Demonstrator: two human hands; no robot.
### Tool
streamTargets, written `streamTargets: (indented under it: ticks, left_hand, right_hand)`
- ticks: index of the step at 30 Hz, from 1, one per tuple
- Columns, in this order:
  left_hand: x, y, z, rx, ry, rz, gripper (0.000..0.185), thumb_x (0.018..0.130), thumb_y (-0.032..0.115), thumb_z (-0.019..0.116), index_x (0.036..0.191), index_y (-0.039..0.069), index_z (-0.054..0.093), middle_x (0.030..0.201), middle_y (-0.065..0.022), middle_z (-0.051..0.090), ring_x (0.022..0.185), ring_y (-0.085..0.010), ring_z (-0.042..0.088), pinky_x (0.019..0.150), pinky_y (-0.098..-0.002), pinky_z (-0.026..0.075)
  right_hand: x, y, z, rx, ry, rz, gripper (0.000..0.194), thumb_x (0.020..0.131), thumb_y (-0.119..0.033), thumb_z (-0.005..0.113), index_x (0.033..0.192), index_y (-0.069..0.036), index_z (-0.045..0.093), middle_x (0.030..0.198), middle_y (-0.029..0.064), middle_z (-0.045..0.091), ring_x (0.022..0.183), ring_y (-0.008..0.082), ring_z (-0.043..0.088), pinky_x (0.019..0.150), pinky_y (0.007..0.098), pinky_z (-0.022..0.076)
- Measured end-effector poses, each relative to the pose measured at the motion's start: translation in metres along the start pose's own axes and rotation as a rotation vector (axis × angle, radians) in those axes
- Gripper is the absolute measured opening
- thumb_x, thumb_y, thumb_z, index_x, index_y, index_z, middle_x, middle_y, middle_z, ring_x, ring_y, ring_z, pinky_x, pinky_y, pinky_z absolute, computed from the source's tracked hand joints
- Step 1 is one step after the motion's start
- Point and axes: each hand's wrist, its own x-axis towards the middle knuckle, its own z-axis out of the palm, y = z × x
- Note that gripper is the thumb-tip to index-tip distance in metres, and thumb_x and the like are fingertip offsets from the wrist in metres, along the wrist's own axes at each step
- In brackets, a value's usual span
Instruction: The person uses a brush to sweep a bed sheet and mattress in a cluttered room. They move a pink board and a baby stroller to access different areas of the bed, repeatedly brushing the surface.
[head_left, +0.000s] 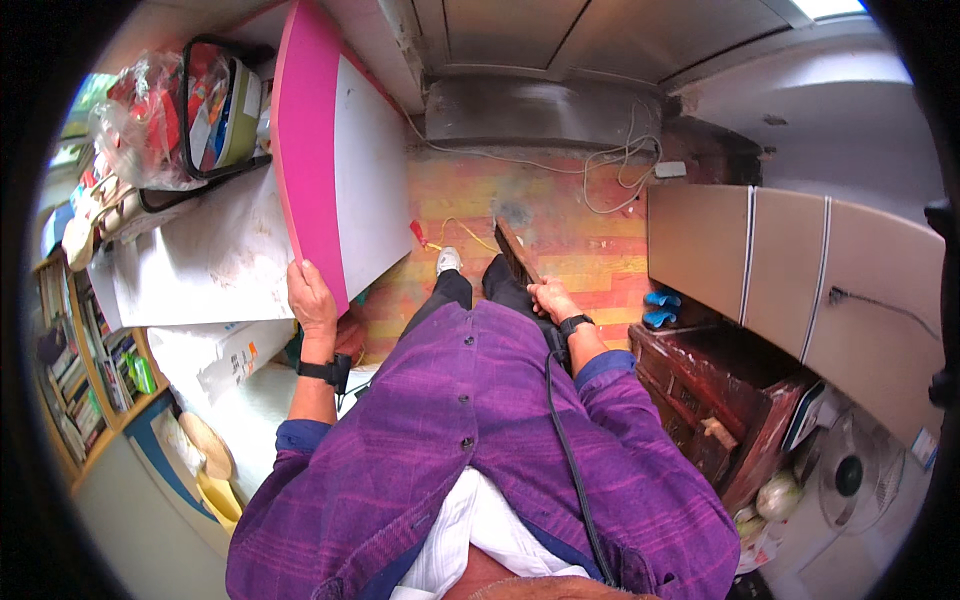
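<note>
My left hand (312, 298) grips the near edge of a large pink-and-white panel (309, 150), its fingers over the pink rim. The panel slants away to the left of my legs. In my right hand (555, 298) is the near end of a narrow dark brown wooden piece (516, 249). That piece is seen nearly edge-on, beside my right leg, so its full shape is hidden. A yellow cord (466, 226) with a red end (418, 231) lies on the wood-patterned floor (450, 180) past my feet.
A white cable (626, 154) runs across the floor to a power strip (670, 169). At right stand a panelled refrigerator-like cabinet (697, 244), a dark red wooden cabinet (720, 360) and a fan (847, 476). A white surface (214, 255) and a bookshelf (97, 367) are at left.
</note>
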Motion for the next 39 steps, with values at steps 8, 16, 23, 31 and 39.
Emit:
streamTargets:
  ticks: [8,16,23,31,39]
  left_hand:
    - [-0.002,0.013,0.003,0.14,0.054,-0.143,0.031,0.098,0.031,0.054,0.102,0.002,0.061,0.087,-0.0209,0.066,0.078,-0.0373,0.062,0.073,-0.0431,0.049]
    - [0.002,0.013,0.006,0.161,0.08,-0.176,0.033,0.095,0.036,0.058,0.1,0.003,0.064,0.088,-0.0193,0.069,0.08,-0.0353,0.067,0.072,-0.0417,0.052]
    - [0.004,0.012,0.008,0.184,0.089,-0.176,0.035,0.094,0.037,0.058,0.099,0.002,0.064,0.087,-0.0196,0.069,0.08,-0.0352,0.067,0.073,-0.0416,0.052]
    - [0.008,0.008,0.011,0.264,0.074,-0.189,0.037,0.094,0.039,0.058,0.098,0.003,0.063,0.087,-0.0202,0.069,0.079,-0.0385,0.066,0.073,-0.0438,0.052]
    - [0.004,0.014,0.009,0.254,0.075,-0.209,0.039,0.095,0.041,0.057,0.097,0.003,0.063,0.086,-0.0207,0.068,0.079,-0.0385,0.066,0.072,-0.0439,0.051]
  right_hand:
    - [0.051,-0.047,-0.09,-0.057,-0.015,-0.062,0.056,0.087,-0.013,0.064,0.136,0.005,0.044,0.068,0.0093,0.06,0.048,0.0185,0.055,0.04,0.0337,0.0411]
    - [0.056,-0.072,-0.167,0.072,0.104,-0.104,0.062,0.089,-0.012,0.062,0.142,0.003,0.036,0.069,0.0045,0.057,0.046,0.0138,0.053,0.039,0.0306,0.0431]
    - [0.051,-0.042,-0.158,0.121,0.113,-0.024,0.037,0.089,-0.011,0.062,0.122,0.001,0.05,0.065,0.0035,0.055,0.044,0.0146,0.052,0.038,0.0308,0.0429]
    - [0.051,-0.026,-0.144,0.161,0.041,0.078,0.053,0.089,-0.01,0.061,0.137,0.0,0.04,0.065,0.0036,0.055,0.047,0.0143,0.051,0.041,0.0308,0.0422]
    - [0.065,-0.047,-0.147,0.074,0.025,0.018,0.061,0.088,-0.009,0.062,0.142,0.003,0.035,0.068,0.0048,0.057,0.046,0.0146,0.052,0.04,0.0309,0.0431]
